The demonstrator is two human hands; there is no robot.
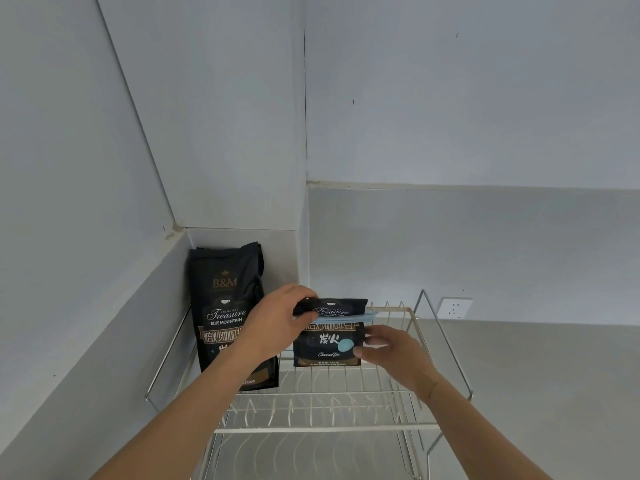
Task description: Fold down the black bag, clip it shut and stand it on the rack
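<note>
A short black bag, its top folded down, stands upright on the wire rack. A long pale blue clip runs across the fold, and a round blue piece shows on the bag's front. My left hand grips the folded top at its left end. My right hand holds the bag's right side, thumb by the round blue piece. A taller black bag with its top unfolded stands on the rack's left, against the wall corner.
The rack is silver wire with raised side handles and a lower tier beneath. Grey walls close in at left and behind. A white wall socket sits to the right, above a grey surface.
</note>
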